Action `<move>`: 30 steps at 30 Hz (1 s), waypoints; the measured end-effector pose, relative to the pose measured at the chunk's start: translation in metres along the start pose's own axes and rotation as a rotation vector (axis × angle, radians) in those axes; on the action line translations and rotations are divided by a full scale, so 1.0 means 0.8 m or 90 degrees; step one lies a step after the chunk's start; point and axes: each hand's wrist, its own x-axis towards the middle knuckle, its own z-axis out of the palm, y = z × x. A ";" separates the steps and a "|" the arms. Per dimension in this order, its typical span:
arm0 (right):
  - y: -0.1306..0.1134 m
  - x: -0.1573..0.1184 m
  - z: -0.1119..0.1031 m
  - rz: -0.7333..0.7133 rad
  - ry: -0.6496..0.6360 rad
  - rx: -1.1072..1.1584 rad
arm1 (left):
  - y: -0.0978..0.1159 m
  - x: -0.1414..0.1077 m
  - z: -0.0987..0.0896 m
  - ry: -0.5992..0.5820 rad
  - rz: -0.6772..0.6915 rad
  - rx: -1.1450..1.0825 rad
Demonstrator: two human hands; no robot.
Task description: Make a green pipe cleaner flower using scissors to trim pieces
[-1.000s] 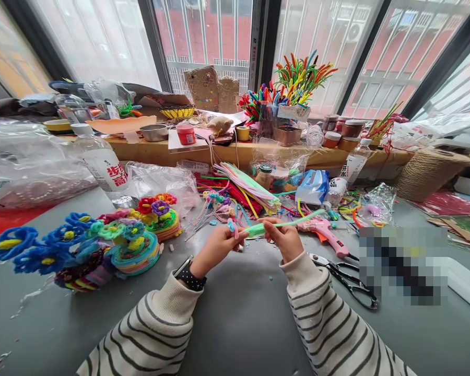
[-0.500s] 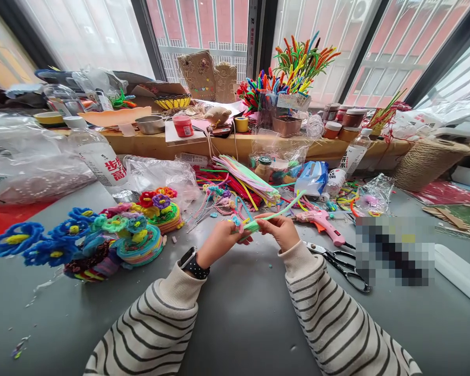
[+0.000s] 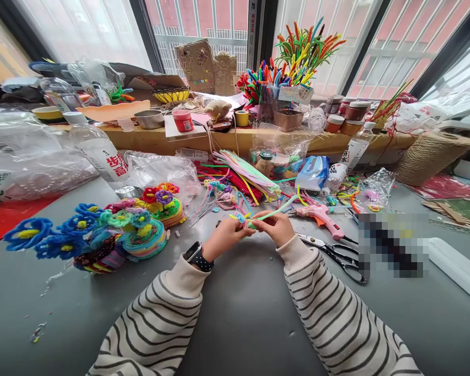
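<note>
My left hand point(image 3: 227, 236) pinches a small blue, pink and yellow piece point(image 3: 241, 219) together with one end of a light green pipe cleaner point(image 3: 279, 209). Close beside it, my right hand point(image 3: 275, 227) grips the same green stem between thumb and forefinger, and its free end points up to the right. The fingers of both hands nearly touch. Behind them lies a bundle of pastel pipe cleaners point(image 3: 248, 172), with small crocheted-looking pieces point(image 3: 220, 192) to its left.
Blue fuzzy flowers point(image 3: 65, 245) and round colourful pots stand at the left. Black-handled scissors point(image 3: 339, 255) and a pink glue gun point(image 3: 324, 219) lie at the right. Bottles, plastic bags and a twine spool point(image 3: 431, 156) line the back.
The view has shifted slightly. My hands have drawn a little closer together around the green pipe cleaner, and my left fingers are more closed over it.
</note>
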 end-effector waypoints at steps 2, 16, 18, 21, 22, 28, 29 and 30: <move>0.000 -0.001 0.001 -0.008 0.005 0.000 | -0.001 0.001 0.004 -0.031 0.027 0.012; -0.003 0.004 0.004 0.179 0.064 0.268 | 0.001 0.001 0.003 -0.004 0.064 -0.008; -0.003 0.004 0.004 0.183 0.069 0.279 | -0.001 0.002 0.004 0.014 0.059 0.007; -0.002 0.005 0.005 0.193 0.081 0.297 | -0.001 0.003 0.004 0.017 0.062 0.017; -0.002 0.005 0.005 0.197 0.084 0.303 | 0.000 0.003 0.003 0.015 0.066 0.020; -0.001 0.006 0.006 0.207 0.095 0.321 | -0.003 0.003 0.004 0.031 0.044 -0.022; 0.000 0.006 0.006 0.202 0.097 0.317 | -0.004 0.003 0.004 0.032 0.035 -0.033; 0.000 0.006 0.005 0.192 0.104 0.309 | -0.005 0.003 0.004 0.031 0.028 -0.042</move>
